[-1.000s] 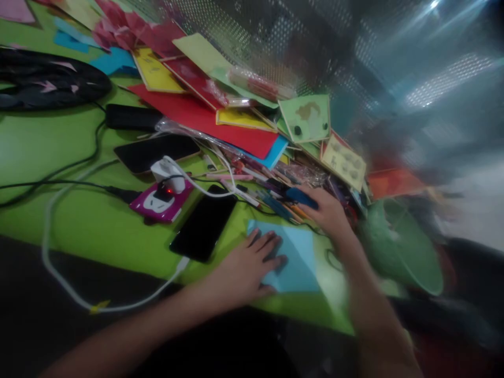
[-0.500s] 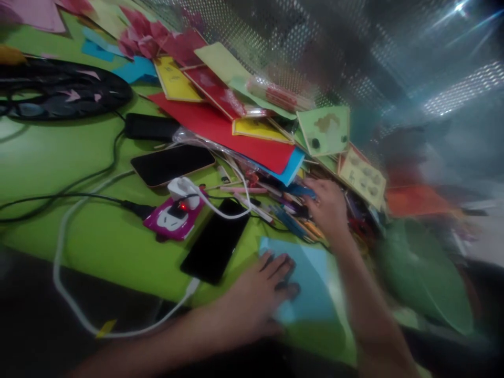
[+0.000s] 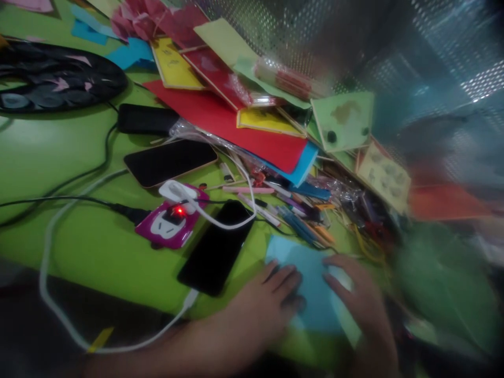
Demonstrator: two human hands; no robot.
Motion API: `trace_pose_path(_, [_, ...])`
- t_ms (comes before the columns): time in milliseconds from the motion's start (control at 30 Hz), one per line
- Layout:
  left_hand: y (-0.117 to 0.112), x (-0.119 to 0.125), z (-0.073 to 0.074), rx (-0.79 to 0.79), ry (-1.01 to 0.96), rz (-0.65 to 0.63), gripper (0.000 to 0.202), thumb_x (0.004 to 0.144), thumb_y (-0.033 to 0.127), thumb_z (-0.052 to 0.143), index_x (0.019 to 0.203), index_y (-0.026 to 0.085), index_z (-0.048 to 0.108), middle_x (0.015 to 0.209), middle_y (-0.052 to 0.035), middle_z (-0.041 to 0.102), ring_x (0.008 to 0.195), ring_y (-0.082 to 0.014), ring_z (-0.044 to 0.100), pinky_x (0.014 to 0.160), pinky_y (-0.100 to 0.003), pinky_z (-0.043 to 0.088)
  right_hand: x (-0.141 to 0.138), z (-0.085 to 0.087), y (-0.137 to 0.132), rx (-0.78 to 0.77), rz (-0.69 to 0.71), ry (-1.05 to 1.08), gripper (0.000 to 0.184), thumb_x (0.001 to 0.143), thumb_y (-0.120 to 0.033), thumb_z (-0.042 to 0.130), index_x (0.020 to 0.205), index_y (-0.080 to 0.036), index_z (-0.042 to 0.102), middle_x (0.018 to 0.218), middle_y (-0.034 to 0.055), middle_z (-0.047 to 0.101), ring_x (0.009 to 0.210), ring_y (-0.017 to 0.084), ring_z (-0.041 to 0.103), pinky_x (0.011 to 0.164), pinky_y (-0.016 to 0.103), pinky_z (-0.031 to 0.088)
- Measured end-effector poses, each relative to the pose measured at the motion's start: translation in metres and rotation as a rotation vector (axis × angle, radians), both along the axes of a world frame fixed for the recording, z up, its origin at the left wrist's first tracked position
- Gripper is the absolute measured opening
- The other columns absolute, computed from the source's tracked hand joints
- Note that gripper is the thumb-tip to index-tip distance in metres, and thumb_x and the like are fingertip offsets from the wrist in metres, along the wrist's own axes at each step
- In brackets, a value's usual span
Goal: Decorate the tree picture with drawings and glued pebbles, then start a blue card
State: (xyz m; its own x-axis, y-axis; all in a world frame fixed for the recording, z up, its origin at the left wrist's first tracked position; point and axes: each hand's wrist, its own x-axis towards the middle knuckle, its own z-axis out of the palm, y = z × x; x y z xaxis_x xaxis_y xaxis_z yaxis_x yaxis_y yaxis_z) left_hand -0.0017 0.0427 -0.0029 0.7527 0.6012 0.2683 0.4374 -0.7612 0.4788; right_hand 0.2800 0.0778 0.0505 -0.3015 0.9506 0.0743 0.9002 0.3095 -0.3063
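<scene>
The left hand lies flat on a light blue paper sheet, fingers loosely spread over its left part; the right hand rests palm-down on its right side, fingers extended, though blur hides how far apart. The sheet lies at the near edge of a bright green table, just right of a black phone; beyond are scattered pens and a heap of coloured cards, backed by perforated metal.
</scene>
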Motion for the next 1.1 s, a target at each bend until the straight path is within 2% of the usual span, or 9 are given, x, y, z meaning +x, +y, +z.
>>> trace_pose_path(167, [0.001, -0.003, 0.004, 0.045, 0.016, 0.004, 0.039, 0.102, 0.041, 0.054, 0.135, 0.022, 0.063, 0.152, -0.0118, 0.056, 0.141, -0.032, 0.051, 0.117, -0.051, 0.035, 0.021, -0.014, 0.003, -0.063, -0.051, -0.072, 0.034, 0.09, -0.05, 0.066, 0.112, -0.025, 0.073, 0.111, 0.0101, 0.075, 0.104, 0.032, 0.07, 0.095, 0.052, 0.056])
trace_pose_path(300, [-0.001, -0.002, 0.003, 0.091, 0.002, 0.032, 0.036, 0.104, 0.042, 0.05, 0.13, 0.022, 0.066, 0.147, -0.0105, 0.061, 0.135, -0.0301, 0.057, 0.114, -0.049, 0.039, 0.034, -0.022, 0.004, -0.033, -0.033, -0.124, 0.04, 0.087, -0.05, 0.067, 0.118, -0.024, 0.071, 0.116, 0.0117, 0.073, 0.109, 0.035, 0.069, 0.095, 0.056, 0.056])
trace_pose_path(467, [-0.003, 0.003, -0.009, 0.177, -0.022, 0.074, 0.034, 0.106, 0.042, 0.047, 0.131, 0.031, 0.066, 0.143, -0.0064, 0.064, 0.131, -0.0252, 0.059, 0.113, -0.047, 0.041, 0.036, -0.026, 0.004, 0.003, -0.023, -0.122, 0.041, 0.086, -0.05, 0.066, 0.12, -0.026, 0.069, 0.116, 0.0123, 0.073, 0.107, 0.036, 0.07, 0.094, 0.057, 0.056])
trace_pose_path(633, [-0.012, 0.013, -0.028, 0.272, -0.07, 0.108, 0.034, 0.107, 0.041, 0.045, 0.136, 0.038, 0.061, 0.143, 0.0009, 0.065, 0.135, -0.0223, 0.057, 0.113, -0.045, 0.043, 0.044, -0.028, 0.003, -0.021, -0.037, -0.152, 0.046, 0.084, -0.054, 0.067, 0.121, -0.028, 0.068, 0.112, 0.0112, 0.074, 0.103, 0.037, 0.071, 0.091, 0.057, 0.056])
trace_pose_path(733, [-0.019, 0.022, -0.04, 0.284, -0.125, 0.193, 0.033, 0.105, 0.045, 0.05, 0.132, 0.033, 0.065, 0.143, 0.0019, 0.065, 0.133, -0.0212, 0.057, 0.114, -0.043, 0.045, 0.052, -0.029, 0.003, -0.038, -0.033, -0.166, 0.049, 0.081, -0.057, 0.069, 0.122, -0.031, 0.068, 0.109, 0.0099, 0.075, 0.097, 0.036, 0.072, 0.084, 0.055, 0.058])
trace_pose_path(800, [-0.021, 0.026, -0.043, 0.297, -0.123, 0.237, 0.031, 0.104, 0.044, 0.053, 0.125, 0.028, 0.069, 0.143, 0.0028, 0.066, 0.131, -0.0187, 0.058, 0.114, -0.039, 0.045, 0.056, -0.03, 0.002, -0.047, -0.03, -0.169, 0.05, 0.08, -0.057, 0.071, 0.122, -0.032, 0.068, 0.106, 0.0085, 0.076, 0.094, 0.035, 0.073, 0.08, 0.053, 0.059])
trace_pose_path(900, [-0.018, 0.026, -0.04, 0.328, -0.121, 0.254, 0.028, 0.104, 0.035, 0.054, 0.123, 0.025, 0.071, 0.146, 0.0048, 0.064, 0.131, -0.0165, 0.056, 0.113, -0.033, 0.046, 0.06, -0.029, -0.002, -0.073, -0.039, -0.154, 0.044, 0.08, -0.056, 0.072, 0.116, -0.032, 0.071, 0.103, 0.0069, 0.076, 0.091, 0.034, 0.074, 0.076, 0.049, 0.061])
trace_pose_path(1100, [-0.014, 0.016, -0.033, 0.303, -0.102, 0.214, 0.032, 0.106, 0.033, 0.047, 0.128, 0.025, 0.07, 0.146, 0.0047, 0.064, 0.129, -0.0156, 0.057, 0.112, -0.032, 0.046, 0.055, -0.021, -0.005, -0.077, -0.079, -0.037, 0.02, 0.078, -0.051, 0.072, 0.087, -0.033, 0.074, 0.09, 0.0056, 0.074, 0.079, 0.032, 0.073, 0.07, 0.046, 0.063])
